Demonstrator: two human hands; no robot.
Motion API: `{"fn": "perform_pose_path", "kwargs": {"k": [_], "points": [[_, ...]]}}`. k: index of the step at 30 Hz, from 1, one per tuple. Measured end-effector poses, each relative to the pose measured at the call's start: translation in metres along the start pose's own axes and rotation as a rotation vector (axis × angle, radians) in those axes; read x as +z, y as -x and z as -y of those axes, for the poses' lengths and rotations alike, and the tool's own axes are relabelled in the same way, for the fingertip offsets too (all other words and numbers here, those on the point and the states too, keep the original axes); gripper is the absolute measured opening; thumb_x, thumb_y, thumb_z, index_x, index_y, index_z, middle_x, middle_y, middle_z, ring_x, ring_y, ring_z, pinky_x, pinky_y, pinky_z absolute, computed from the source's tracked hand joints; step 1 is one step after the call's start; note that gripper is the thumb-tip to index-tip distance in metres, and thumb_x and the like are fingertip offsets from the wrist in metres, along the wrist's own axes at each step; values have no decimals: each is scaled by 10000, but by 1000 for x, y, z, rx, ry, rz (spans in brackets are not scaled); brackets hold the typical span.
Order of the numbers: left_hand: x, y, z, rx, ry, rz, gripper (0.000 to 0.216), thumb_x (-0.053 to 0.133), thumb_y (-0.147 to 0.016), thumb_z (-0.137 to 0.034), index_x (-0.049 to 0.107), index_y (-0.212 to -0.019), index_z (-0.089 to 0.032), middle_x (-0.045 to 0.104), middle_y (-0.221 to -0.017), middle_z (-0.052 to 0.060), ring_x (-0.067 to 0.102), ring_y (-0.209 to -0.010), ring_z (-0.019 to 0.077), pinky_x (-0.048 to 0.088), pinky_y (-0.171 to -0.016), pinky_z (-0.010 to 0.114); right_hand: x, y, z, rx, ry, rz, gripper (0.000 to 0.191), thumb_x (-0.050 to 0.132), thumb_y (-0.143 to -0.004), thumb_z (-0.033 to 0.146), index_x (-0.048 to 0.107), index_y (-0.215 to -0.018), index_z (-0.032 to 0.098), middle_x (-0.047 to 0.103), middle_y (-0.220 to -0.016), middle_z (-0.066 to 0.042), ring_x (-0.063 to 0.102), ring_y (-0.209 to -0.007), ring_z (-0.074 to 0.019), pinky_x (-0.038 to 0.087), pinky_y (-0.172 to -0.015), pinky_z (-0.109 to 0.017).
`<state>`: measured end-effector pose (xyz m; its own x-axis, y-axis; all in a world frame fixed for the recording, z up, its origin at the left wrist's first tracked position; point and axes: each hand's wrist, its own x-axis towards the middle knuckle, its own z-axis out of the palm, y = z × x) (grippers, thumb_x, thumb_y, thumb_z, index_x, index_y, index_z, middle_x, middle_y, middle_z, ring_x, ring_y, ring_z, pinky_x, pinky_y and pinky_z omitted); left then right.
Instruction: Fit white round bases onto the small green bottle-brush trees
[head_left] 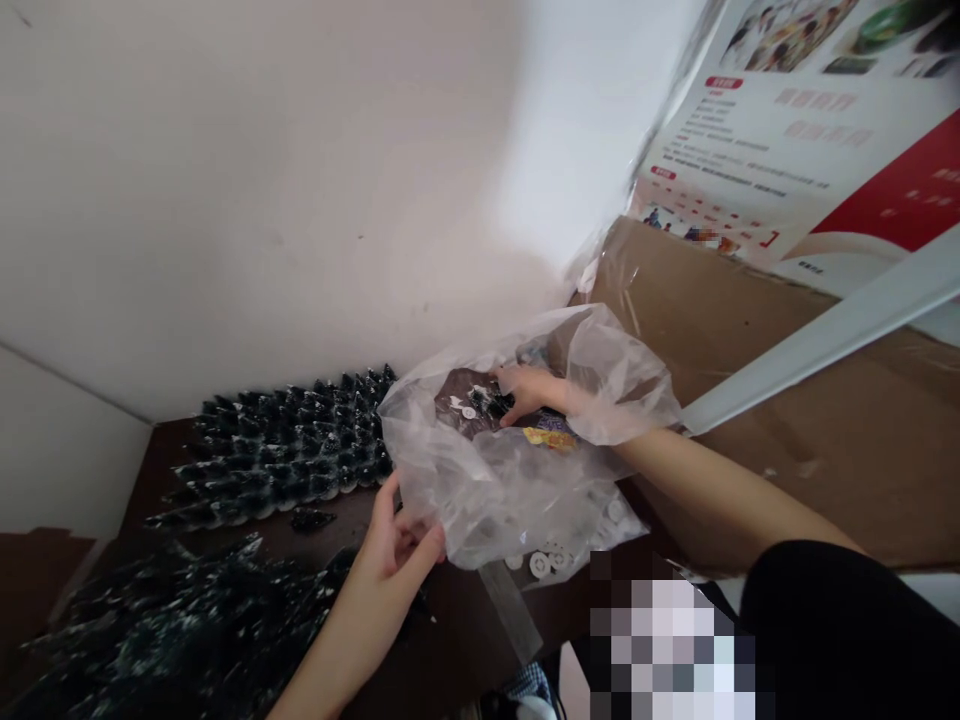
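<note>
A clear plastic bag (487, 500) lies on the dark table, its mouth spread wide. On the left side of the bag, my left hand (401, 545) grips the plastic between thumb and fingers. My right hand (529, 388) reaches inside through the opening, thumb and fingers around a small dark green miniature tree (491, 402) with white-tipped bristles. Part of that grip is hidden. Near it in the bag are a small white piece (466, 408) and a yellow wrapper (550, 438). Round white plastic discs (540, 565) show at the bag's lower edge.
Rows of dark green miniature trees (277, 450) stand packed against the wall on the left. A loose heap of similar trees (180, 630) lies nearer. A cardboard box (750, 400), a white bar (825, 340) and a printed poster (787, 150) are at the right.
</note>
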<state>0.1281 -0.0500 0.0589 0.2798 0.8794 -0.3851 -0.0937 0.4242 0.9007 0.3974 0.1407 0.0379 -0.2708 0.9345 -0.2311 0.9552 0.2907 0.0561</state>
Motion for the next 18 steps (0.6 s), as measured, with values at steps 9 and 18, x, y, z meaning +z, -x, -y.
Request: {"fn": "perform_pose_path", "kwargs": {"k": [9,18], "points": [[6,2,-2,31,54,-24,859,685,-866,-431,187,-1530,-211,583,-1425,179,567,-1313,298,478,-1055,387,8,10,21,98,6,-10,551,752,-778,270,567,-1276,126,530,-1336,-244,580,-1201,-357,485,-940,-390],[1,-4,10,54,72,22,898,684,-879,-462,144,-1560,-234,587,-1415,185,557,-1318,304,455,-1080,433,-21,13,-2,71,-85,62,459,744,-745,224,675,-1196,176,688,-1192,-129,613,-1168,-295,480,-924,-286]]}}
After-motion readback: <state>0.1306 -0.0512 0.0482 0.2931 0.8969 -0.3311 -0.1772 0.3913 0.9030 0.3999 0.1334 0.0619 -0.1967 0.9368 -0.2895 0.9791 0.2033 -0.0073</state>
